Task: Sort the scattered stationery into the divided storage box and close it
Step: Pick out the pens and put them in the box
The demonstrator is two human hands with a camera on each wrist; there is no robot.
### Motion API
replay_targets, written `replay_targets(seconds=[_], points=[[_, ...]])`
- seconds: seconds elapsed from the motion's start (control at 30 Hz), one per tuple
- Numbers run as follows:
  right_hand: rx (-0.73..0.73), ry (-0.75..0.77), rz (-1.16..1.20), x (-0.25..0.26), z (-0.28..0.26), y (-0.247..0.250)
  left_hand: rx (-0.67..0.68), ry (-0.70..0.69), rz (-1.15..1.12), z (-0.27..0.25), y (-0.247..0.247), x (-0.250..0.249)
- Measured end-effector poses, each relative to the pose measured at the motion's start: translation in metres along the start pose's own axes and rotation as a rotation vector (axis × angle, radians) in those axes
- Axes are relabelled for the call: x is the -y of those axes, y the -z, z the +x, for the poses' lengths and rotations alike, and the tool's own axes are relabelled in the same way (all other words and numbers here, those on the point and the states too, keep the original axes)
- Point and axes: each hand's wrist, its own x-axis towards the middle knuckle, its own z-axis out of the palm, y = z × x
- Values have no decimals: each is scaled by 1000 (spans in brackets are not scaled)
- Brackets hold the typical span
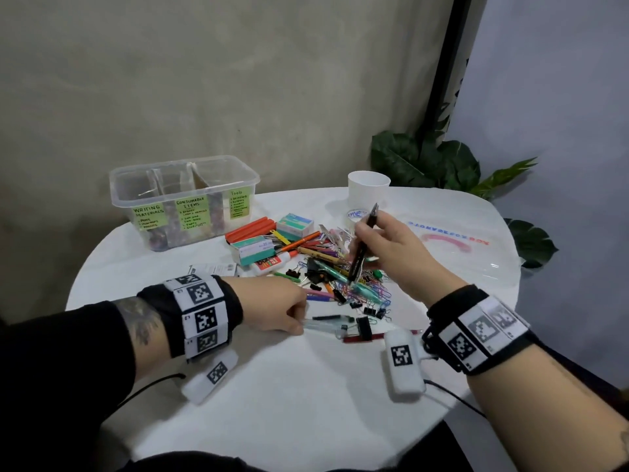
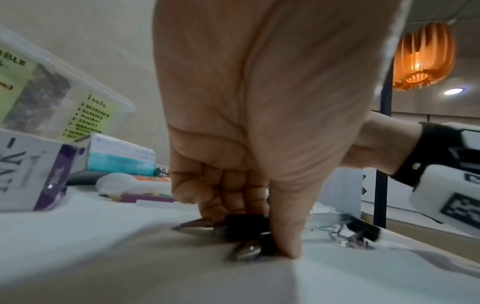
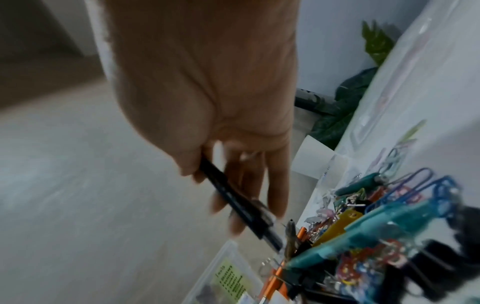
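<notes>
The right hand (image 1: 398, 253) grasps a slim black pen (image 1: 363, 245) above the scattered stationery pile (image 1: 340, 267). The left hand (image 1: 275, 306) pinches clear pens (image 1: 323, 325) lying on the white table (image 1: 289, 386). The clear divided storage box (image 1: 183, 199) stands open behind.

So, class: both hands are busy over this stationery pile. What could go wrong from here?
1. The right hand holds the black pen loosely, tip over the paper clips; it might slip or snag them.
2. The left hand pinches pens flat on the table; one could roll away.
3. The box stands well behind the pile, so something may drop in transit.
</notes>
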Motion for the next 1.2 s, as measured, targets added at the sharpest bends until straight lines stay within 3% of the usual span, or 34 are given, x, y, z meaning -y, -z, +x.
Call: replay_targets(seconds=[0.07,0.27,0.33,0.5,0.57,0.63,0.77,0.83,0.93,1.0,1.2], points=[[141,32,-49,-2,-8,-10,-15,-15,76,-1,1,-2],[401,293,-641,-9,-13,-30,-4,-3,101,-3,15,-5],[351,314,-733,-9,-9,-33,-63,18,-54,-3,27,-4],[158,368,-852,-5,0,-35,-363,51,-560,2,54,-5],[129,344,-866,0,-1,-29,-390,24,-847,4,60,-15],[135,294,-849,3,-3,-19,-456,29,-975,10,61,-22],[203,17,-812,1,-10,22,-625,101,-877,26,44,-28],[253,-112,-819,-8,-16,44,-541,31,-708,27,33,-33],[329,-185,-849,-19,-25,63,-207,-227,-483,26,16,-44],[386,-231,-826,-25,-30,64,-73,-334,-384,25,9,-52],[456,-277,-868,-33,-32,54,-38,-295,-242,32,2,-53]])
